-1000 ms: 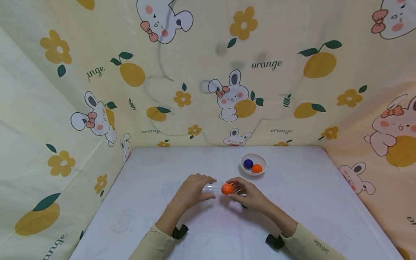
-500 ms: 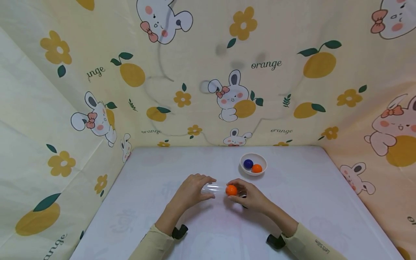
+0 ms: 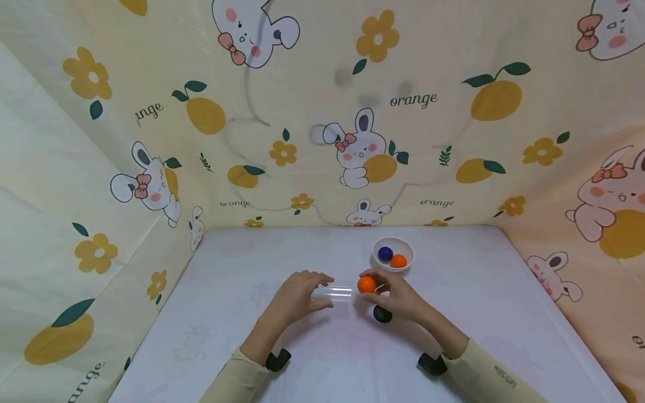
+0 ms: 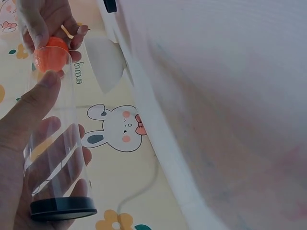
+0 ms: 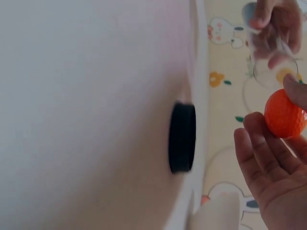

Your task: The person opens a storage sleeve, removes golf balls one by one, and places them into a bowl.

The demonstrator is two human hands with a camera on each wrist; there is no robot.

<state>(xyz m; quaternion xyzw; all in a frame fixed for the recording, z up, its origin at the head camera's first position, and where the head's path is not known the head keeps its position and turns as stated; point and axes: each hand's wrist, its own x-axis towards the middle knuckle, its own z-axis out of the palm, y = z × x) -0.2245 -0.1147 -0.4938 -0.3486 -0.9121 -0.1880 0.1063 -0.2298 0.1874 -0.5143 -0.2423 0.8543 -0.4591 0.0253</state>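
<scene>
My left hand (image 3: 298, 295) grips a clear plastic tube (image 4: 57, 143) that lies on its side in the air, its open end toward the right. A black cap (image 4: 63, 208) closes the tube's other end, which the fingers hide in the head view. Between thumb and fingertips, my right hand (image 3: 395, 294) pinches an orange golf ball (image 3: 367, 285) with a dimpled surface. The ball is just off the tube's open mouth. On the white table below the right hand lies a loose black cap (image 3: 382, 314), also plain in the right wrist view.
A white bowl (image 3: 377, 263) stands behind the right hand, holding a dark blue ball (image 3: 385, 254) and another orange ball (image 3: 398, 261). Patterned cloth (image 3: 302, 184) rises as a wall along the back and sides of the white table (image 3: 242, 252).
The right hand has drawn the orange golf ball rightward, away from the tube's mouth, and slightly toward the bowl. More of the loose cap now shows. The left hand has stayed nearly still.
</scene>
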